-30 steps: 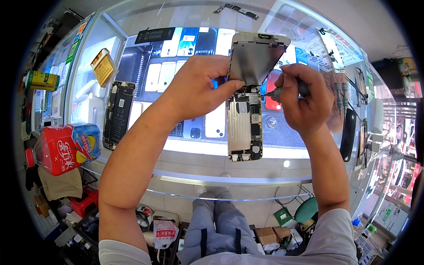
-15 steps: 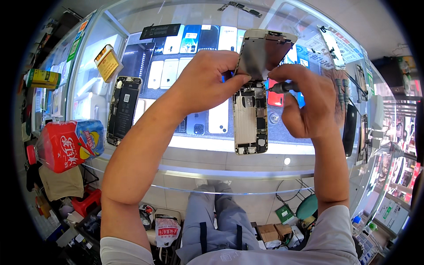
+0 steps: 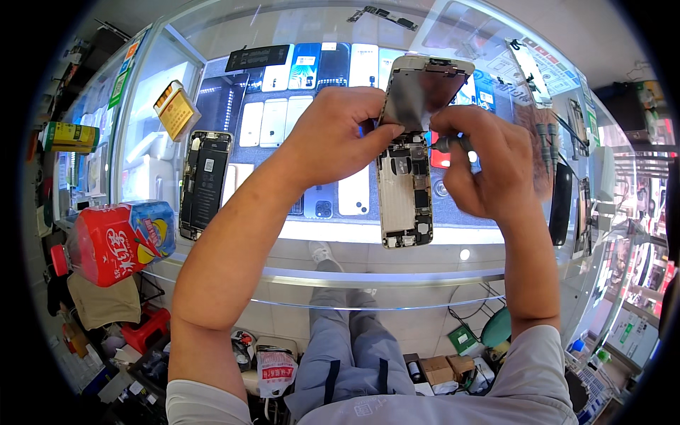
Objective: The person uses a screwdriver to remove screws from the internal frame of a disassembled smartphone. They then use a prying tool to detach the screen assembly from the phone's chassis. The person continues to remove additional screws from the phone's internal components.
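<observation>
Above the glass counter, an opened phone's body shows its inner parts and a bare silvery battery bay. Its screen panel is tilted up at the far end. My left hand is closed on the panel's lower left edge, thumb near the joint with the body. In my right hand is a small grey screwdriver, pinched between the fingers. Its tip points at the body's upper right edge; whether it touches a screw cannot be made out. My right index finger is close to the panel's lower right corner.
Left on the counter lie another opened phone, a yellow cigarette pack and a red-labelled drink bottle. A black phone battery and a circuit board lie farther off. More screwdrivers are at right. Phones fill the case below.
The view has shifted slightly, and a shoe now shows below the counter. Both hands keep their holds; the screwdriver's handle has tilted a little. The screen panel stays raised.
</observation>
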